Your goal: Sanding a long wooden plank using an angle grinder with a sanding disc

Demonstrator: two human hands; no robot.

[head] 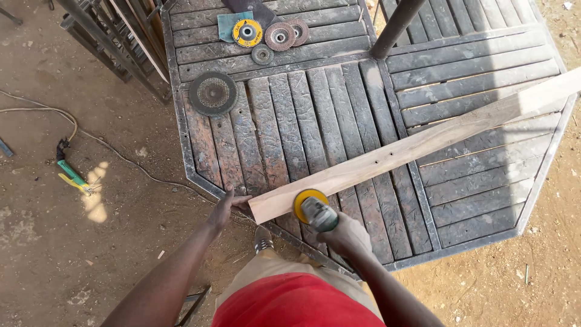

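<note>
Two hands worked the plank [417,142], which lay across the slatted table [290,127]: the left hand [225,208] gripped its near end, the right hand [346,235] clutched a grinder [315,211]. Fingers so near the disc risked a cut if the plank slipped.

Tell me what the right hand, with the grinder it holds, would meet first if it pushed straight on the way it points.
Most likely the wooden plank: the right hand aims the grinder up-left, its yellow disc already at the plank's near edge, though contact is unclear.
</note>
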